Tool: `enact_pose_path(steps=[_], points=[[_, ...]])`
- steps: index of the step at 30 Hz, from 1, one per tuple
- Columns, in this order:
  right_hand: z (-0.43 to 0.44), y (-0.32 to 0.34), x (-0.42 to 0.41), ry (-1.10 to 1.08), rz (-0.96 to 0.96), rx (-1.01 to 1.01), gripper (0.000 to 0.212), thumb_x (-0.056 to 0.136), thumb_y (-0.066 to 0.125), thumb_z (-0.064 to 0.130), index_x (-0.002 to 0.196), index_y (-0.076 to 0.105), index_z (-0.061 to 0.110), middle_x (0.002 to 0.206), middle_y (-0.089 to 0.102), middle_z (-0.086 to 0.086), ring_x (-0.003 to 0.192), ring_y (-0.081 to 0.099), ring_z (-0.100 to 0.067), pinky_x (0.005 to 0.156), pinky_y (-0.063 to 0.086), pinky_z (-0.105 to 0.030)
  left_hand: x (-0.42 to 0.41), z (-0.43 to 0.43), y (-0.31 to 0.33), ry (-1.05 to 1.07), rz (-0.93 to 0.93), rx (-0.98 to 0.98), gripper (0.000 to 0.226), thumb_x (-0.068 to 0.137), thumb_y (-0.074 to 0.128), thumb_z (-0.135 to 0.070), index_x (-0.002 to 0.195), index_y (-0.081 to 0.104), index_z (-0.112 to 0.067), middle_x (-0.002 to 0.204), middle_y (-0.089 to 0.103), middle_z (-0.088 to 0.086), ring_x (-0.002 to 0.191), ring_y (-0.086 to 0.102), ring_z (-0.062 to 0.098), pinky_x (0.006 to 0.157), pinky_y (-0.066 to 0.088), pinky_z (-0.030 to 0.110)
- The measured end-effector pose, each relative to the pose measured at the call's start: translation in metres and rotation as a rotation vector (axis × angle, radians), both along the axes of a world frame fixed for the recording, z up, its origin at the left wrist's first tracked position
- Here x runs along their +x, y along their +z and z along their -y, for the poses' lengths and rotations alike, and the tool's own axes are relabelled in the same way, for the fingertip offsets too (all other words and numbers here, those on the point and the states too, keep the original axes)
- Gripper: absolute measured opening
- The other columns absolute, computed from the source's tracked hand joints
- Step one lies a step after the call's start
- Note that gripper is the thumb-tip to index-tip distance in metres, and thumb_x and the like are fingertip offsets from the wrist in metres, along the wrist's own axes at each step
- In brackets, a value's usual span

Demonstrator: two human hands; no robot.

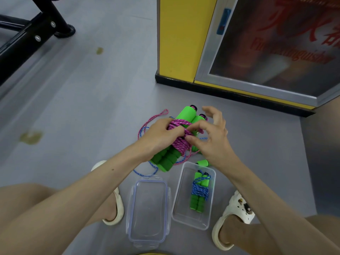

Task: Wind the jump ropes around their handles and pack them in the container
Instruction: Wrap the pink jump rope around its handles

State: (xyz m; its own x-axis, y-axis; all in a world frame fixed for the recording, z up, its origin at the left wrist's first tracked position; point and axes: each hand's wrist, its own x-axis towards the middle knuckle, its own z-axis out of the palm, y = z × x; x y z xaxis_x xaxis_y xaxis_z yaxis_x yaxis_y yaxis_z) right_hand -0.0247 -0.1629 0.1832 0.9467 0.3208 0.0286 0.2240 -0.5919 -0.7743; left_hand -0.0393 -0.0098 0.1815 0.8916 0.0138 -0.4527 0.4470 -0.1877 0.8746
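Left hand (pixel 161 134) curled round paired green handles (pixel 165 161), pink rope (pixel 179 144) wound about their middle. Right hand (pixel 211 142) pinching pink rope at the wrap, other fingers spread. Container (pixel 181 212) below right wrist, blue-wound bundle (pixel 199 190) along right wall, room left of it. Lid (pixel 148 205) just beside, left. Loose blue rope (pixel 142 174) at lid's far edge.

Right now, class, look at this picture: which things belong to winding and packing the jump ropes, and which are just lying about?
Belongs to the job: left hand gripping the green handles, right hand pinching the pink rope, loose blue rope, clear container holding a wound blue rope, lid.
Lying about: black frame, yellow cabinet, floor stain.
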Motion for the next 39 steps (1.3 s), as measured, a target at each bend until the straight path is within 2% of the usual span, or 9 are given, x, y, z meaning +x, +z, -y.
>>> enact_pose_path(steps=[3, 8, 13, 16, 24, 30, 32, 34, 39], points=[[-0.001, -0.006, -0.003, -0.042, 0.047, 0.046, 0.014, 0.078, 0.074, 0.013, 0.08, 0.063, 0.022, 0.13, 0.034, 0.002, 0.125, 0.028, -0.011, 0.104, 0.021, -0.034, -0.001, 0.003, 0.001, 0.006, 0.023, -0.013, 0.036, 0.074, 0.059, -0.03, 0.105, 0.066, -0.015, 0.094, 0.072, 0.009, 0.089, 0.069, 0.024, 0.086, 0.056, 0.046], [-0.009, -0.017, -0.007, -0.148, 0.168, 0.01, 0.008, 0.084, 0.066, 0.008, 0.089, 0.061, 0.01, 0.125, 0.036, 0.0, 0.12, 0.03, -0.009, 0.088, 0.013, -0.014, 0.0, 0.007, -0.003, 0.031, 0.11, -0.003, 0.024, 0.081, 0.065, -0.027, 0.103, 0.066, -0.017, 0.088, 0.071, 0.002, 0.082, 0.069, 0.017, 0.08, 0.058, 0.04], [-0.012, -0.014, -0.004, -0.25, 0.282, 0.11, 0.009, 0.083, 0.056, 0.004, 0.089, 0.057, 0.01, 0.114, 0.041, -0.001, 0.115, 0.04, -0.015, 0.093, 0.018, -0.008, 0.0, 0.016, 0.001, 0.068, 0.259, 0.025, 0.036, 0.081, 0.069, -0.045, 0.105, 0.069, -0.019, 0.091, 0.073, -0.002, 0.086, 0.069, 0.01, 0.081, 0.056, 0.034], [-0.011, -0.013, 0.0, -0.191, 0.371, 0.045, 0.007, 0.081, 0.056, 0.003, 0.088, 0.058, 0.005, 0.109, 0.047, -0.012, 0.105, 0.041, -0.015, 0.087, 0.023, -0.011, 0.001, 0.014, 0.0, 0.108, 0.252, 0.005, 0.041, 0.082, 0.066, -0.049, 0.107, 0.069, -0.017, 0.092, 0.074, -0.001, 0.087, 0.07, 0.011, 0.085, 0.056, 0.039], [-0.004, -0.015, 0.0, -0.147, 0.724, -0.314, 0.014, 0.086, 0.053, 0.015, 0.08, 0.058, 0.003, 0.097, 0.049, -0.009, 0.087, 0.039, -0.019, 0.075, 0.026, -0.028, -0.002, 0.013, -0.003, 0.105, 0.206, -0.057, 0.037, 0.083, 0.064, -0.05, 0.101, 0.071, -0.018, 0.09, 0.074, 0.001, 0.087, 0.071, 0.016, 0.086, 0.055, 0.045], [0.001, -0.013, 0.011, 0.197, 0.332, -0.064, 0.013, 0.083, 0.058, 0.01, 0.089, 0.064, 0.001, 0.079, 0.06, -0.008, 0.07, 0.052, -0.015, 0.065, 0.04, -0.019, 0.002, 0.003, -0.004, 0.084, 0.146, 0.069, 0.035, 0.079, 0.064, -0.044, 0.099, 0.07, -0.016, 0.091, 0.073, 0.003, 0.09, 0.068, 0.019, 0.088, 0.053, 0.045], [0.003, -0.014, 0.01, 0.254, 0.3, -0.061, 0.015, 0.079, 0.059, 0.006, 0.092, 0.065, 0.001, 0.075, 0.058, -0.005, 0.065, 0.048, -0.01, 0.064, 0.038, -0.012, 0.001, 0.001, -0.005, 0.039, 0.133, 0.118, 0.046, 0.07, 0.059, -0.051, 0.098, 0.07, -0.016, 0.092, 0.073, 0.003, 0.091, 0.068, 0.019, 0.088, 0.052, 0.044], [0.003, -0.018, 0.007, 0.258, 0.273, -0.059, 0.019, 0.077, 0.057, 0.003, 0.094, 0.065, 0.001, 0.073, 0.053, -0.002, 0.067, 0.043, -0.01, 0.064, 0.035, -0.009, 0.0, -0.001, -0.005, 0.015, 0.124, 0.162, 0.039, 0.076, 0.06, -0.046, 0.098, 0.07, -0.015, 0.093, 0.072, 0.002, 0.091, 0.067, 0.018, 0.088, 0.052, 0.043], [0.009, -0.019, 0.004, 0.191, 0.27, -0.038, 0.015, 0.077, 0.06, 0.004, 0.091, 0.066, 0.003, 0.07, 0.055, -0.001, 0.061, 0.049, -0.014, 0.061, 0.037, -0.014, 0.002, 0.0, 0.0, -0.053, 0.129, 0.177, 0.029, 0.09, 0.061, -0.036, 0.099, 0.07, -0.01, 0.092, 0.072, 0.006, 0.09, 0.067, 0.02, 0.087, 0.052, 0.044]])
